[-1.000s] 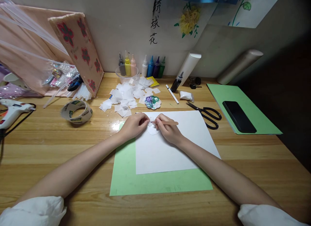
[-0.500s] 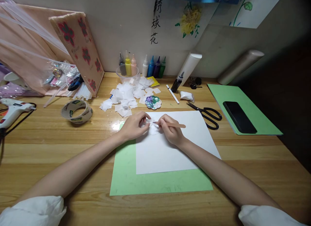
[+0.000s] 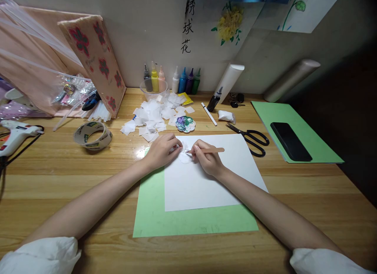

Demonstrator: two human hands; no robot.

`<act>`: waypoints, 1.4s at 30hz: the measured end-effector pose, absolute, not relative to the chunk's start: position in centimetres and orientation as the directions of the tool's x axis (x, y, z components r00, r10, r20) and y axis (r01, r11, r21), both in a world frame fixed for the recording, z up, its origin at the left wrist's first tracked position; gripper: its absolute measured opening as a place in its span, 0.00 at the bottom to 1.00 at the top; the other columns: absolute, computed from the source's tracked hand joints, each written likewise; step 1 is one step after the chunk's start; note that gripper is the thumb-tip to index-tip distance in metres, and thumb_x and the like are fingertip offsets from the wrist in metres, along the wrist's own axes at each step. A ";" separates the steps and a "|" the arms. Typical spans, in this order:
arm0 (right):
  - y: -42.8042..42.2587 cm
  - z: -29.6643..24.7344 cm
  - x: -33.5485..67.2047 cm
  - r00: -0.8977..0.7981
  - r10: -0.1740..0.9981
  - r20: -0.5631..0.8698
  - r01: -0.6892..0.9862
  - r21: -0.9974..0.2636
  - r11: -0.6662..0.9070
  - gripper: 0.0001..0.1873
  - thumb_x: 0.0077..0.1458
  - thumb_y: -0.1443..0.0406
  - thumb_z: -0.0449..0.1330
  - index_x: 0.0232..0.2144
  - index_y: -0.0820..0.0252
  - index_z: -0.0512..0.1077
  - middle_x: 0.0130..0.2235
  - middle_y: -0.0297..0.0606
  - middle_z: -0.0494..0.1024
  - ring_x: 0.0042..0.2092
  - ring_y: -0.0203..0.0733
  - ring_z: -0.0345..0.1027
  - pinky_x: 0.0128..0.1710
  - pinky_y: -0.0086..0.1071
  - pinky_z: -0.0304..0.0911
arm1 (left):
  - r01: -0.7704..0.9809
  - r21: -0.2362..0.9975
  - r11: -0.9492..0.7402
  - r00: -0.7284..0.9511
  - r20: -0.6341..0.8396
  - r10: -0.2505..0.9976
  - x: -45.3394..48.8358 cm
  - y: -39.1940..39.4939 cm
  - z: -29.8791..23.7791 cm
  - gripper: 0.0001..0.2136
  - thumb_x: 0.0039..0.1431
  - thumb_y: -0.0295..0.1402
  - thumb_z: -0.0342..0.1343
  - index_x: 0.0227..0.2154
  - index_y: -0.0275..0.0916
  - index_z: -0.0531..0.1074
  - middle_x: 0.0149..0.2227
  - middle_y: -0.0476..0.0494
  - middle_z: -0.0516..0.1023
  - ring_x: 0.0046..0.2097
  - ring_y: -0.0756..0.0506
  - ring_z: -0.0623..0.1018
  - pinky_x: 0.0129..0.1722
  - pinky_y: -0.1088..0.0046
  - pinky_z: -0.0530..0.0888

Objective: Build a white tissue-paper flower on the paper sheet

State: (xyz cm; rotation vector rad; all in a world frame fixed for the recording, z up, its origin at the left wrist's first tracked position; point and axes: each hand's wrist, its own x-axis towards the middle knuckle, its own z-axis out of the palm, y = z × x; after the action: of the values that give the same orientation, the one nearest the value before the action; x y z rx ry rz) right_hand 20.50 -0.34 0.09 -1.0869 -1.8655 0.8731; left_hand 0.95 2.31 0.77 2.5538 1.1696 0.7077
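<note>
My right hand (image 3: 207,158) grips a slim tan tool (image 3: 213,150) with a dark, pointed tip, held almost level and pointing left. The tip meets a small heap of thin white paper (image 3: 184,148) on the white sheet (image 3: 212,187). From the other side, my left hand (image 3: 163,150) pinches at the heap's edge, thumb and fingers together; the exact bit between them is hard to see. Under the heap shows a faint round outline. Below the white sheet lies a light green sheet (image 3: 188,223). Just beyond my hands sits a purple and green painted palette (image 3: 185,125).
Loose white paper squares (image 3: 151,113) lie behind my left hand, with paint bottles (image 3: 182,81) along the wall. Black scissors (image 3: 256,138) and a phone (image 3: 290,141) are to the right. A tape roll (image 3: 92,136) and glue gun (image 3: 17,136) are at left.
My left thumb and fingers have closed together at the heap of thin white paper. The pointed tool's tip has shifted very slightly downward; its far end dips a little.
</note>
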 end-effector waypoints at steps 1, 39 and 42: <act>-0.3 0.1 20.5 -0.325 0.904 0.279 0.357 -0.849 0.390 0.15 0.62 0.63 0.45 0.26 0.57 0.64 0.22 0.32 0.67 0.28 0.37 0.64 0.32 0.32 0.59 | 0.640 0.423 -0.641 0.554 0.324 0.767 1.0 2.3 0.8 0.08 0.60 0.34 0.47 0.33 0.39 0.70 0.30 0.47 0.68 0.34 0.49 0.68 0.35 0.72 0.63; 0.3 0.4 20.0 -0.305 0.939 0.161 0.350 -0.897 0.268 0.14 0.62 0.58 0.45 0.28 0.57 0.63 0.25 0.32 0.68 0.30 0.37 0.64 0.34 0.32 0.60 | 0.626 0.482 -0.614 0.542 0.297 0.786 1.1 2.3 1.0 0.07 0.59 0.33 0.49 0.31 0.38 0.70 0.30 0.47 0.70 0.33 0.49 0.69 0.34 0.72 0.63; 0.2 0.4 19.9 -0.284 0.944 0.168 0.371 -0.888 0.270 0.14 0.62 0.58 0.45 0.28 0.56 0.63 0.24 0.32 0.68 0.29 0.37 0.64 0.33 0.32 0.60 | 0.624 0.497 -0.604 0.533 0.295 0.793 1.1 2.3 1.0 0.07 0.59 0.33 0.49 0.32 0.39 0.70 0.32 0.46 0.70 0.35 0.48 0.69 0.35 0.72 0.65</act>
State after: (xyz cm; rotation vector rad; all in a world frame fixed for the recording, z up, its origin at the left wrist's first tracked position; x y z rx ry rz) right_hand 19.90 0.24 0.36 -1.1963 -1.8026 0.9811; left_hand 1.09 2.26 0.98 2.4440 1.1724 0.7174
